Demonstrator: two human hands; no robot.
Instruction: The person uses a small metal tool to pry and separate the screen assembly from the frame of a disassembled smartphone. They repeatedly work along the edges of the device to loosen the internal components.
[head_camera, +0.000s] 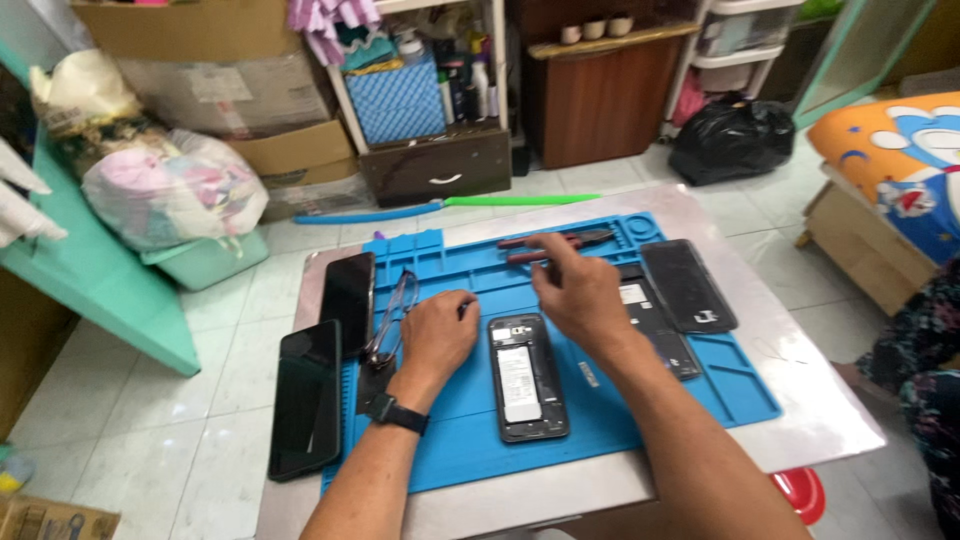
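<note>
Nearest the camera, an opened smartphone (527, 377) lies face down on the blue silicone repair mat (600, 420), its back cover off so the white-labelled battery and the dark frame show. It sits square between the two forearms, within easy reach of both hands. The mat covers most of a small metal-topped table (820, 410).

The left hand (438, 335), with a black watch (396, 412) at the wrist, rests on the mat just left of the phone's top end. Its fingers are curled in loosely; whether they pinch something small I cannot tell. Just beside that hand lies a pair of eyeglasses (392, 315), folded and set aside. At the mat's left edge two more phones lie screen up, a lower one (305, 398) and an upper one (349, 297), parked out of the working area.

The right hand (580, 295) reaches past the top of the opened phone, fingers spread and extended toward a red-handled tool (555, 240) lying in the mat's far tray; the fingertips look to be at it, not closed round it. Right of that hand lie a removed back panel (660, 325) and a dark phone (688, 285).

Beyond the table, a green stick (520, 200) lies on the tiled floor.
</note>
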